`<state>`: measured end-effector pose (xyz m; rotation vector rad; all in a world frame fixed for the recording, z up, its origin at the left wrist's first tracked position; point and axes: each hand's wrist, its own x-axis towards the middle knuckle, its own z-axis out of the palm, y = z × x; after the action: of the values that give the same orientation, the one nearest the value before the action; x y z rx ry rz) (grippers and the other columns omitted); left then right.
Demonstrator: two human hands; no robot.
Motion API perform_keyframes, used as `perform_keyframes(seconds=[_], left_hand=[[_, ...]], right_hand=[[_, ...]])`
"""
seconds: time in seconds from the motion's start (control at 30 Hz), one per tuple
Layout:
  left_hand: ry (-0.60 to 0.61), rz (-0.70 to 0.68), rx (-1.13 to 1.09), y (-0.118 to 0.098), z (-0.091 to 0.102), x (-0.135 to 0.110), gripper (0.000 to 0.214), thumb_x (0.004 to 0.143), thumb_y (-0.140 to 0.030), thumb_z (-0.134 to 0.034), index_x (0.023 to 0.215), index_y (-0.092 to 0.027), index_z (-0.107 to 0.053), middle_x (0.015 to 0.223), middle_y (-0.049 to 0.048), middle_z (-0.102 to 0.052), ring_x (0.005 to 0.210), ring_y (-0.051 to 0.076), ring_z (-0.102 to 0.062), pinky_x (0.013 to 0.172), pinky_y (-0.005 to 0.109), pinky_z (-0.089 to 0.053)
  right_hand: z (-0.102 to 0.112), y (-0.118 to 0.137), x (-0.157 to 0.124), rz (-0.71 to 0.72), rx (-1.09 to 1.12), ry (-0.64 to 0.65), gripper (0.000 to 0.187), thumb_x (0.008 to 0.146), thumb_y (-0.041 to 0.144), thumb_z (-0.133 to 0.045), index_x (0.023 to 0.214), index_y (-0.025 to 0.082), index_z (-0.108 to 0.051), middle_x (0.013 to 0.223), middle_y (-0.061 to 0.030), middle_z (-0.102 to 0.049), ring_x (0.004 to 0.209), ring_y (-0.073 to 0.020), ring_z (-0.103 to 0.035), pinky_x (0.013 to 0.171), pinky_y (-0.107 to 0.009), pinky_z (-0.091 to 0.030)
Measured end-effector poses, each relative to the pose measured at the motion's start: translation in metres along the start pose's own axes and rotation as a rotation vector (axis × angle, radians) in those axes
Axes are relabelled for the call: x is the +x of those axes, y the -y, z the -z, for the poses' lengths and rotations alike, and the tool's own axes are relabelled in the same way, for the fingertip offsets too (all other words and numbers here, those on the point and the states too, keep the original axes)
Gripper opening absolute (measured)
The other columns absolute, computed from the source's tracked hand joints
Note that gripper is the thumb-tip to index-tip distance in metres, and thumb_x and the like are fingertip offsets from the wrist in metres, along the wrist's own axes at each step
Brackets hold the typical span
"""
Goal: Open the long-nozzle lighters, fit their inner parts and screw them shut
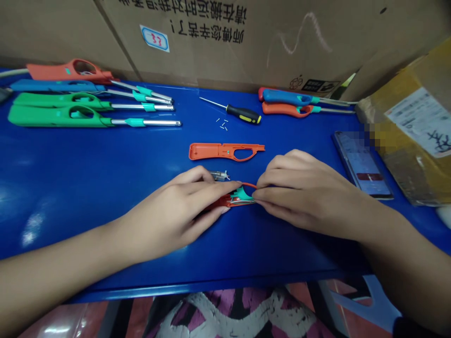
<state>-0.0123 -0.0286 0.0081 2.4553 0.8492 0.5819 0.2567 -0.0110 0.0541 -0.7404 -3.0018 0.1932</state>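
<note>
An opened orange lighter body (222,202) lies low over the blue table, with a teal trigger (241,194) and thin wires showing inside it. My left hand (186,204) is closed around its left end, thumb and fingertips pressing the edges. At the other end my right hand (299,190) pinches the lighter body; its fingertips hide what they touch there. Just behind my left fingers lies a small clear and metal part (220,176), partly covered. The other orange half-shell (207,151) rests hollow side up beyond my hands.
A black and yellow screwdriver (244,114) lies behind several small screws (222,124). Long-necked lighters, green (52,116), blue (56,86) and orange (52,72), line the back left; more lighters (285,97) lie back right. A phone (362,164) and taped carton (416,122) stand right.
</note>
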Motion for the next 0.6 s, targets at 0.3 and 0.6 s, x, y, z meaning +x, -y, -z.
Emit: perform_keyframes(seconds=[0.3,0.6], left_hand=[[-0.005,-0.001,0.019,0.0013,-0.0025,0.0003,0.047,0.098,-0.021,-0.062,0.144,-0.019,-0.053,0.105,0.0052,-0.068,0.105,0.019,-0.056,0.089,0.030,-0.053],[-0.006,0.003,0.011,0.0012,-0.0023,-0.0005,0.047,0.098,-0.020,-0.062,0.145,-0.019,-0.054,0.104,0.0047,-0.068,0.104,0.018,-0.056,0.089,0.029,-0.052]], right_hand=[[-0.0044,0.0006,0.0018,0.007,0.027,-0.067,0.031,0.106,0.024,-0.046,0.094,0.019,-0.074,0.091,-0.0033,-0.071,0.089,-0.0187,-0.059,0.075,-0.037,-0.034],[-0.0062,0.0014,0.0012,0.011,0.027,-0.062,0.032,0.106,0.023,-0.044,0.093,0.019,-0.073,0.091,-0.0035,-0.071,0.089,-0.0182,-0.057,0.075,-0.037,-0.033]])
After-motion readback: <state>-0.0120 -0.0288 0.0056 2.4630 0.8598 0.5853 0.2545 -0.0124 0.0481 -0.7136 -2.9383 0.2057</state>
